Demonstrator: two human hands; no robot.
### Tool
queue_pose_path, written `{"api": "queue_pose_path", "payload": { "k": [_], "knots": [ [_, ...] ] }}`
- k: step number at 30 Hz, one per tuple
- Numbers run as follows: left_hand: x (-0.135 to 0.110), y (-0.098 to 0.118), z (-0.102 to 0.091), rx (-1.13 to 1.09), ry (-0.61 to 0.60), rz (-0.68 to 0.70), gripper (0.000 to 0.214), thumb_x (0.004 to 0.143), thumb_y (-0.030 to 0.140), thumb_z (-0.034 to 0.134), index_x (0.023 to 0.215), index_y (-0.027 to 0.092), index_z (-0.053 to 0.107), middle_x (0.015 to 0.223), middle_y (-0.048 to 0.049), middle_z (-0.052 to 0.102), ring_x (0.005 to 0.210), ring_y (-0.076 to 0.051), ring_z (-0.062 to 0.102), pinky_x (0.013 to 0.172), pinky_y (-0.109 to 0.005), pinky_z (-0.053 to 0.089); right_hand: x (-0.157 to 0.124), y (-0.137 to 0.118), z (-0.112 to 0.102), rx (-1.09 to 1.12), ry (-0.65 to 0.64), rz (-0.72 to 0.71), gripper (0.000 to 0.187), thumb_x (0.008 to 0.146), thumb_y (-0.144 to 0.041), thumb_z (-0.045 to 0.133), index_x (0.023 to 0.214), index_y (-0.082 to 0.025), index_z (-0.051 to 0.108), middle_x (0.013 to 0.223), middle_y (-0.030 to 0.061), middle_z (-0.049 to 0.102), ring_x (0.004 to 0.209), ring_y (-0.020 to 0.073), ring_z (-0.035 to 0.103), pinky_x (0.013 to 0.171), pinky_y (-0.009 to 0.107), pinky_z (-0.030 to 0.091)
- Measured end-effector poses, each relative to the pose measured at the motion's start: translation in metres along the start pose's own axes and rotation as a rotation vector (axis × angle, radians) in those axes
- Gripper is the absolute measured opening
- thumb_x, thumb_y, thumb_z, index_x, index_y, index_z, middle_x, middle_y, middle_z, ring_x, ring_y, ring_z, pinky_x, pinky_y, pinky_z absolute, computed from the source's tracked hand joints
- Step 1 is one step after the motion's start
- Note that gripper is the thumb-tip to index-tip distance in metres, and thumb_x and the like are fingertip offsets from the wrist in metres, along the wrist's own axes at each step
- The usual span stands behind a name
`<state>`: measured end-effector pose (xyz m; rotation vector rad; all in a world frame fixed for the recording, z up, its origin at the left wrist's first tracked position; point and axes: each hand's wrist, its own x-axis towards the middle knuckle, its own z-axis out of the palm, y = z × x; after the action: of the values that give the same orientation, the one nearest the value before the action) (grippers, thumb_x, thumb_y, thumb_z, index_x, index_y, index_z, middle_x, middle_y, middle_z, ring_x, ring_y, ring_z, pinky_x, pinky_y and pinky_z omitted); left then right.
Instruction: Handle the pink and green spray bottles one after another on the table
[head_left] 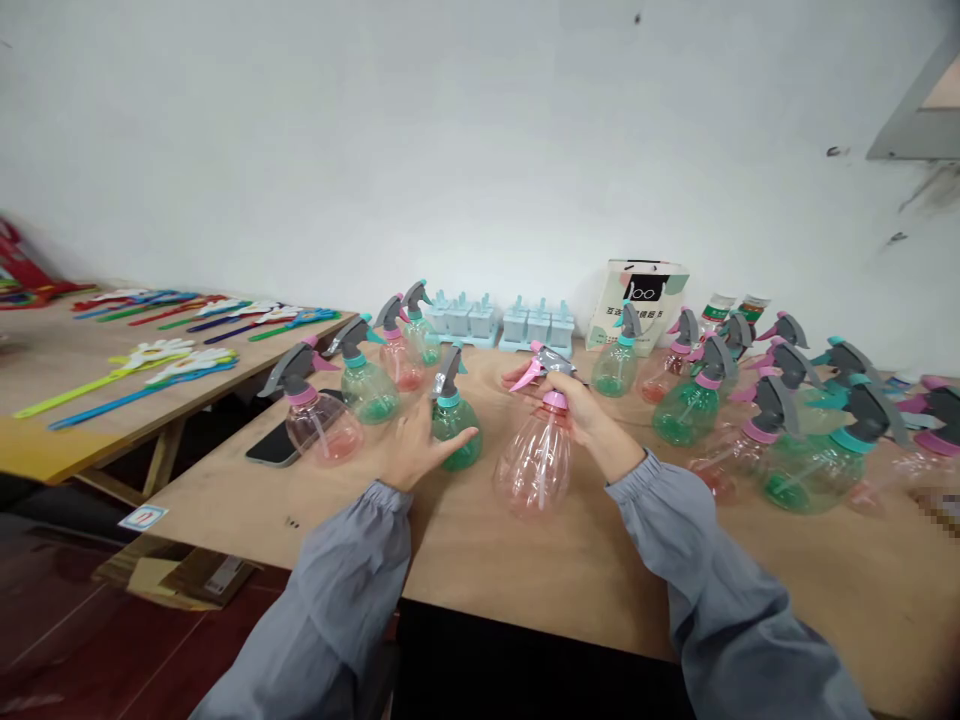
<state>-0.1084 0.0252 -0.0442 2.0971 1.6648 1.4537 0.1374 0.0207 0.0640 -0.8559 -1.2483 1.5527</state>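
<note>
My right hand (589, 420) is closed around the neck and grey head of a clear pink spray bottle (532, 465), which has a pink collar and pink trigger. The bottle stands upright over the table in front of me. To its left, my left hand (420, 440) is open, thumb stretched out to the right across a green spray bottle (461, 430) with a turquoise collar. Whether its fingers touch that bottle I cannot tell. Farther left are a pink spray bottle (326, 430) and a green spray bottle (369, 385), both upright.
Several more spray bottles (686, 410) crowd the table's right side. Along the wall stand pale blue popsicle moulds (469, 320) and a paper bag (637, 305). A phone (277, 445) lies at left. Another table (45, 385) holds colourful hand-shaped clappers (157, 350).
</note>
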Motion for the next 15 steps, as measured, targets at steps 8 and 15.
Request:
{"api": "queue_pose_path", "payload": {
  "k": [8, 15],
  "knots": [
    [0.0, -0.015, 0.006, 0.076, -0.001, 0.042, 0.063, 0.078, 0.059, 0.068, 0.128, 0.021, 0.056, 0.112, -0.0131, 0.071, 0.111, -0.037, 0.066, 0.098, -0.05, 0.049, -0.007, 0.001, 0.011, 0.021, -0.01, -0.24, 0.008, 0.05, -0.026, 0.055, 0.058, -0.023, 0.056, 0.062, 0.0018, 0.062, 0.07, 0.0207, 0.065, 0.047, 0.025, 0.041],
    [0.001, -0.013, 0.004, 0.042, -0.023, 0.057, 0.059, 0.083, 0.059, 0.063, 0.128, 0.022, 0.057, 0.113, -0.0124, 0.071, 0.107, -0.034, 0.068, 0.095, -0.047, 0.051, -0.001, 0.011, 0.009, 0.006, 0.117, -0.209, 0.008, 0.055, -0.027, 0.057, 0.062, -0.024, 0.058, 0.057, -0.0013, 0.058, 0.065, 0.0183, 0.062, 0.051, 0.026, 0.044]
  ]
}}
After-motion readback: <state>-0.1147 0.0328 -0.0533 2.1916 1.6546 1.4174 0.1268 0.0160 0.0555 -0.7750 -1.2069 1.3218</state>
